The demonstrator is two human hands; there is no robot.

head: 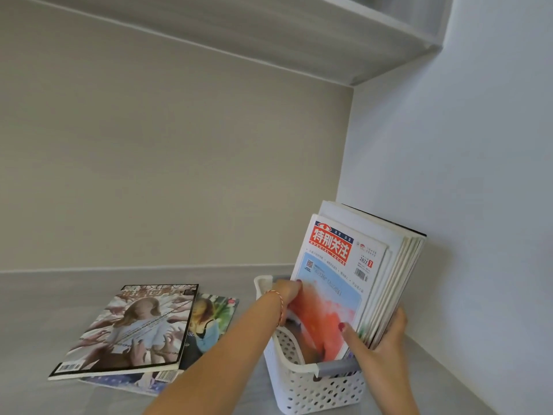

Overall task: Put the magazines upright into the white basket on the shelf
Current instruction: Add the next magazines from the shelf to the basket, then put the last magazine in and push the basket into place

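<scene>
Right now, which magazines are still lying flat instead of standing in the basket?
The two overlapping magazines lying flat on the shelf, left of the white basket. The rest stand in the basket, held by the left hand and right hand.

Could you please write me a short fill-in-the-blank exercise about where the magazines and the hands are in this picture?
1. The magazines in the white basket stand ____.
2. ____ magazines still lie flat on the shelf, left of the basket.
3. The left hand holds the ____ edge of the front magazine.
4. The right hand grips the stack from the ____ side.

Missing words: upright; Two; left; right
</scene>
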